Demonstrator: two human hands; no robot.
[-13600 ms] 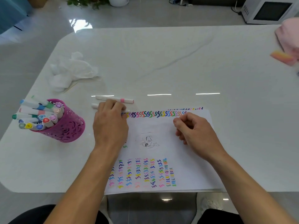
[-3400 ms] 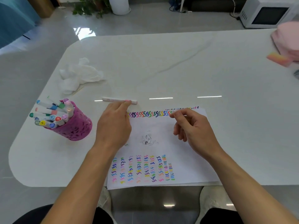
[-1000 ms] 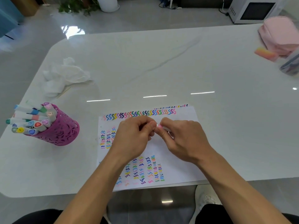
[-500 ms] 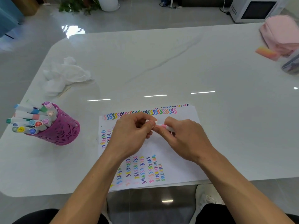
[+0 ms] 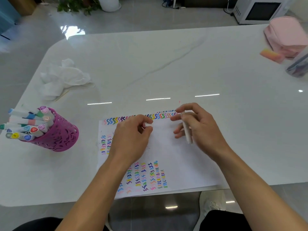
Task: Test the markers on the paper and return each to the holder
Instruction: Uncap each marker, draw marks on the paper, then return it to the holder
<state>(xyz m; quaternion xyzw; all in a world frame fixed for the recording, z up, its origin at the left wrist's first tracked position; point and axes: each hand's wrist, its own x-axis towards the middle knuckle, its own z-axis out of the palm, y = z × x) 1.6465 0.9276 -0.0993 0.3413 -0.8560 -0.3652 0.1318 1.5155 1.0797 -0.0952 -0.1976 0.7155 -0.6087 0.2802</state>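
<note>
Step in hand: testing, judged from the grip. Right hand (image 5: 198, 129) grasped a white marker (image 5: 186, 130), fingers curled round the barrel. The barrel ran from the fingertips back down across the palm side. Its writing end was under the fingers, so I cannot tell if it touched anything. Left hand (image 5: 133, 135) pinched a small white cap (image 5: 148, 125) between thumb and fingers, just left of the right hand's fingertips. The two were apart, so the marker looked uncapped.

Both hands hovered over or rested on the paper (image 5: 166, 147). The paper lay flat on the bench (image 5: 166, 64) under the wrists. A squiggle row (image 5: 113, 121) ran along the paper's far edge, just beyond both hands' knuckles. Its right end sat at the right hand's fingertips. More squiggle columns lay nearer the person, beneath the left forearm.

The holder (image 5: 56, 135), full of markers and tipped leftward, stood well left of the left hand. A crumpled tissue (image 5: 63, 79) lay farther off, left and beyond.

Next move, my guess: turn the marker tip-down to the free spot at the row's right end and draw a squiggle. Then press the cap on and reach left across to drop the marker into the holder. The paper was loose, so the left hand may need to pin it.
</note>
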